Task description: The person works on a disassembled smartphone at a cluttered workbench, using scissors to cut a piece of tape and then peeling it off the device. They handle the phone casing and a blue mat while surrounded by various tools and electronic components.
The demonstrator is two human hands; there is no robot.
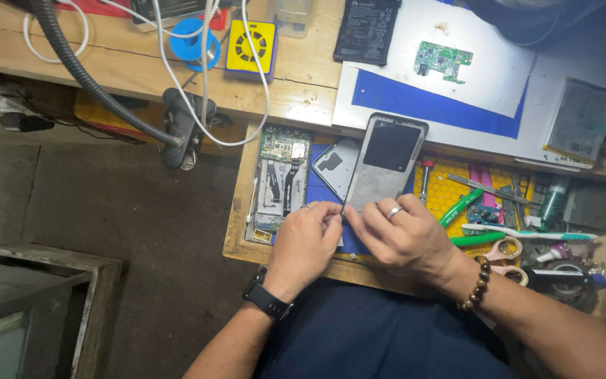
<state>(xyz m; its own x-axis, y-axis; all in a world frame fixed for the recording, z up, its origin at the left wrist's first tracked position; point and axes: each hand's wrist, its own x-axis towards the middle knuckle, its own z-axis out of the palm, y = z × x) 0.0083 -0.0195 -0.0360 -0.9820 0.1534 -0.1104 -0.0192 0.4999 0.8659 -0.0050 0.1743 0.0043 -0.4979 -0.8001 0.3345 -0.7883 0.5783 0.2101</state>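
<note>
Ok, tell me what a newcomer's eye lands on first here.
First, the two hands meeting at the centre: the left hand and right hand pinch the lower edge of a grey phone frame propped over an open drawer. Beside it on the left lies an opened phone body with its boards bare. Up on the bench, a small green circuit board sits on a white mat.

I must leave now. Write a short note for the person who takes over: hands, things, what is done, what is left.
Left hand: pinches the lower edge of the grey phone frame.
Right hand: holds the same frame, which stands tilted over the open drawer.
Opened phone lies in the drawer, left of the hands; green circuit board and black battery on the desk.
Done: phone is apart.
Left: frame still in hand.
</note>
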